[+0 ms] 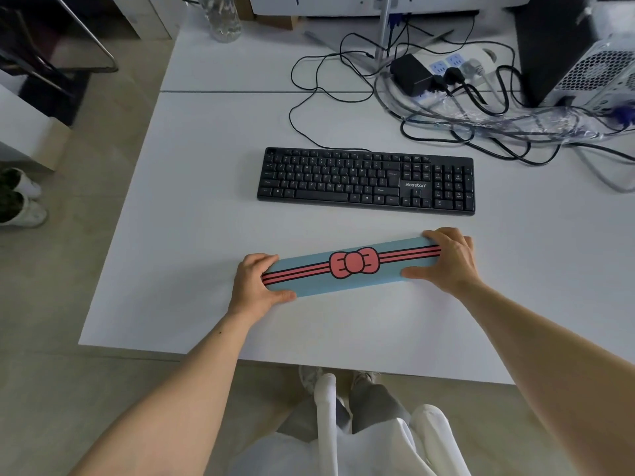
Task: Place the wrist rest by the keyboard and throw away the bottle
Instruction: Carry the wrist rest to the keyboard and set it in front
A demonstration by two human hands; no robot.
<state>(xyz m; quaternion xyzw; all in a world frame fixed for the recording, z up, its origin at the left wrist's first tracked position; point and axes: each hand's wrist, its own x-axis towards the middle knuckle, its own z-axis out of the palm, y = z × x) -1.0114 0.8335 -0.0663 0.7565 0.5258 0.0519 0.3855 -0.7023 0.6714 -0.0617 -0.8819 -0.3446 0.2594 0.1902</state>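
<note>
A long light-blue wrist rest (388,271) with pink stripes and a pink bow lies slightly tilted on the white desk (192,207), a hand's width in front of the black keyboard (367,180). My left hand (256,281) grips its left end, thumb on the near edge. My right hand (446,259) grips its right end. A clear plastic bottle (223,17) stands upright at the desk's far left corner, well away from both hands.
Tangled black and grey cables (446,108), a power strip (457,67) and a black adapter lie behind the keyboard. A computer tower (580,56) stands at the far right. A monitor stand (385,32) rises at the back. Shoes (20,201) sit on the floor at left.
</note>
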